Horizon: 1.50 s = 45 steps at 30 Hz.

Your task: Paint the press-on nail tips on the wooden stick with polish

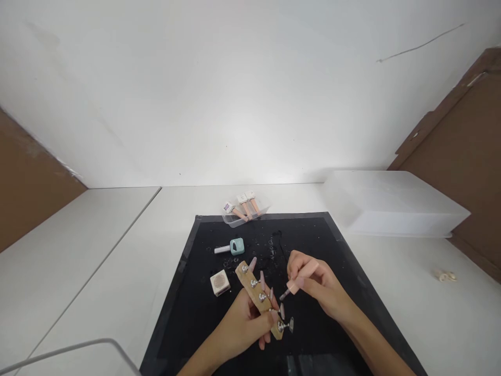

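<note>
While your left hand (249, 322) grasps the bar (254, 294), lower centre, apparently steadying its nails (262, 280), your right hand (324, 288) pinches the brush (304, 274); tip (284, 295) near them, likely for control.

A wooden bar (255, 294) bearing nail tips (262, 281) is held in the left hand (247, 325); a brush (304, 273) is held near them by the right hand (327, 293).

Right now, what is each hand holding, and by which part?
The left hand grips the wooden bar near its lower end; the right hand holds the brush by its pink handle.
</note>
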### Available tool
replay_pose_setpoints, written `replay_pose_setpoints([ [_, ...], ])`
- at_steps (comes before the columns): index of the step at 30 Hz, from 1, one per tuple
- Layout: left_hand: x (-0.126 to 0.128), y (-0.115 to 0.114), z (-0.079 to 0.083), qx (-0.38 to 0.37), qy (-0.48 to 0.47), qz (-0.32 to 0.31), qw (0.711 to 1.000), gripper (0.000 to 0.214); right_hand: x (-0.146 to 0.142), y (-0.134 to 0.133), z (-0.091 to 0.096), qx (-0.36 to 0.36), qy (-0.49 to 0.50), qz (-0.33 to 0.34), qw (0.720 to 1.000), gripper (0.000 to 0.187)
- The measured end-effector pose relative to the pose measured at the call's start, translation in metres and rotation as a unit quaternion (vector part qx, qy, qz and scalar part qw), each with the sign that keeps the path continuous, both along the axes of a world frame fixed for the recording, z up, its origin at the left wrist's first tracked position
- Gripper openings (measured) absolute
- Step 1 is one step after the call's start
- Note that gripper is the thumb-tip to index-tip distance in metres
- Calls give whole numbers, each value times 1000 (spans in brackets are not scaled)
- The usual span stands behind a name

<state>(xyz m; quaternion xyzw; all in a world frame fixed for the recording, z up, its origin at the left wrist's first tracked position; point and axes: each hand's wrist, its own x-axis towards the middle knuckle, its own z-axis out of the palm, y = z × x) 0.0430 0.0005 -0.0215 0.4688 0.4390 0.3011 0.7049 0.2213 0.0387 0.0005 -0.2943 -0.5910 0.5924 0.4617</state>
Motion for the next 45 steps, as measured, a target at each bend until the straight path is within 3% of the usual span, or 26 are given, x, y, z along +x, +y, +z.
replay_pose_setpoints([
  [5,0,1,-1,-8,-1,3,1000,32,0,-3,3,22,-10,73,997,20],
  [12,-3,2,1,-28,-83,-5,996,34,-1,0,-4,27,31,-15,999,22],
  [17,-4,3,2,-68,-182,-8,981,26,-1,-3,-7,11,68,44,997,16],
  [21,-5,4,-3,-104,-241,-28,965,22,-3,-5,-3,47,52,73,995,12],
  [29,-6,5,-5,-139,-331,-28,933,16,-3,-4,-4,24,56,5,998,8],
  [36,-6,4,-9,-142,-359,-32,922,12,-3,-8,-1,21,68,74,995,10],
  [42,-7,4,-14,-142,-387,-44,910,10,-4,-5,-4,2,55,1,998,8],
  [45,-7,3,-15,-144,-383,-43,911,9,-3,-5,-3,8,88,16,996,10],
])
